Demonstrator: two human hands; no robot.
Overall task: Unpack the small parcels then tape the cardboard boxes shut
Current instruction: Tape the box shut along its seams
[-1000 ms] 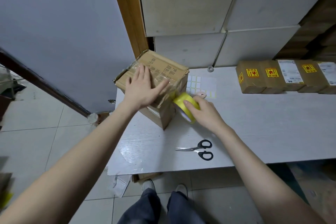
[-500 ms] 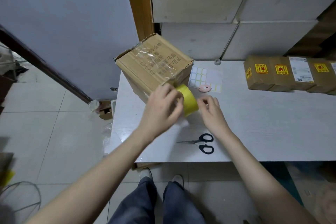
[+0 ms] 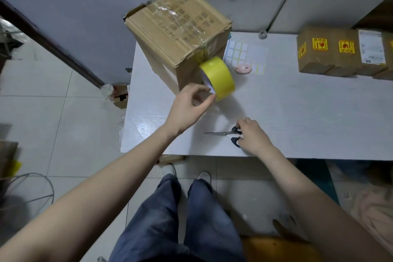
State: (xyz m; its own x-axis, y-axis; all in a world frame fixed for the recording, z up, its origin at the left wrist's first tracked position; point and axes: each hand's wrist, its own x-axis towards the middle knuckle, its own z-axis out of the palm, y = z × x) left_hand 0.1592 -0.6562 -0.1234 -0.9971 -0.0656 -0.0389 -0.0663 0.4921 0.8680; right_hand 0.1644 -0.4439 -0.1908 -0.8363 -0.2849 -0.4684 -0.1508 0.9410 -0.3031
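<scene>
Two bare hands work over the near half of a white table, with the person's dark trouser legs and pale shoes below its front edge. Nearest, the right hand lies on the black handles of a pair of scissors, fingers curled down over the loops and gripping them, while the closed blades point left along the tabletop. A little farther in, the left hand pinches the lower rim of a yellow tape roll between thumb and fingertips; the roll stands on edge in the air just beyond the fingers, its white core facing the hand. A strip of tape runs from the top of the roll up onto the near corner of a large cardboard box, which sits tilted at the table's far left corner, crinkled clear tape crossing its printed top. Just right of the box lie a sheet of small white labels and a small pink round object. Well apart, at the far right, a row of small brown parcels with yellow stickers stands against the wall
</scene>
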